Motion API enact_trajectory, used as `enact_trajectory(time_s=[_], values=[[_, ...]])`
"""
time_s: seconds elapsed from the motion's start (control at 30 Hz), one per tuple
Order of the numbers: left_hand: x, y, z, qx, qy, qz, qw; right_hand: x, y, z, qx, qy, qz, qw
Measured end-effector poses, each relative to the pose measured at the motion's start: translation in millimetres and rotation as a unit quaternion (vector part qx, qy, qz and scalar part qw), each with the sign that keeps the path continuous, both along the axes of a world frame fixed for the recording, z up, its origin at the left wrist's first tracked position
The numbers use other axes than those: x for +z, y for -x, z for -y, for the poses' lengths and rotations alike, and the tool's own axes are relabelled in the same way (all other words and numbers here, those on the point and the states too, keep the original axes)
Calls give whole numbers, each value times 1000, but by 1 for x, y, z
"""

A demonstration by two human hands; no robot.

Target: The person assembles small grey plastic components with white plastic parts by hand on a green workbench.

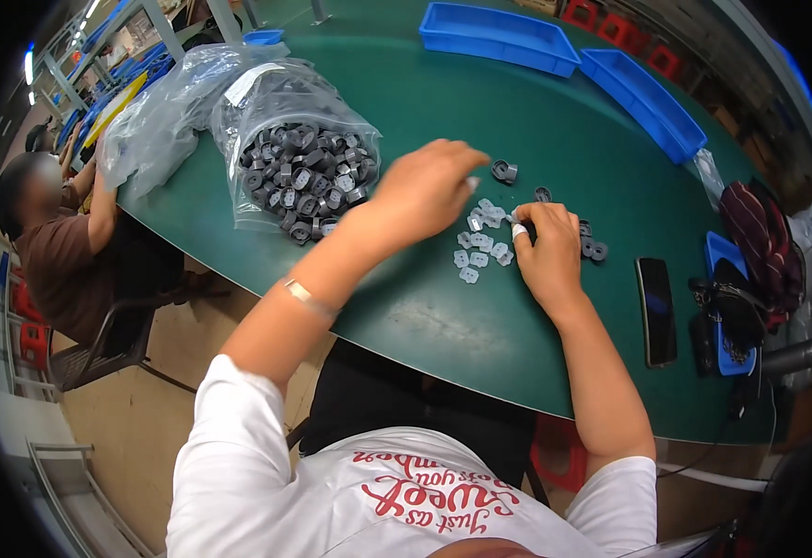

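Note:
Over the green table, my left hand (425,191) reaches right with its index finger stretched out and its thumb apart, holding nothing that shows. It is nearest a dark grey plastic housing (505,171) on the table. My right hand (552,249) rests low, thumb and fingers bent together at the edge of a loose group of small pale translucent plastic inserts (480,242). What those fingertips pinch is too small to make out. Another dark housing (543,193) lies just beyond this hand, and dark round pieces (594,249) sit to its right, partly hidden by it.
At left, an open clear bag (285,102) spills many dark grey housings (308,177). Two blue trays (499,37) (648,104) stand at the far edge. A phone (655,312) and a blue tray with dark items (732,358) lie at right. A person (62,242) sits at far left.

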State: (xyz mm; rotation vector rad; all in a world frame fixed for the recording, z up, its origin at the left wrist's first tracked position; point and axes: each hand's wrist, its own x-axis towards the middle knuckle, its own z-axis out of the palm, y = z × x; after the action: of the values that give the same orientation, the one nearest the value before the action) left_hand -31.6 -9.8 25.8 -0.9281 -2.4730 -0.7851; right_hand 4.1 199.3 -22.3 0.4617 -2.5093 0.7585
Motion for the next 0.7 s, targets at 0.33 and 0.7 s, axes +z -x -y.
enact_trajectory(time_s=[0.33,0.7], values=[[-58,78,-51,-91,44,67,993,-1,4,1,47,49,-88,994],[-42,52,-19,35,-418,509,751,14,1,8,95,130,-85,983]])
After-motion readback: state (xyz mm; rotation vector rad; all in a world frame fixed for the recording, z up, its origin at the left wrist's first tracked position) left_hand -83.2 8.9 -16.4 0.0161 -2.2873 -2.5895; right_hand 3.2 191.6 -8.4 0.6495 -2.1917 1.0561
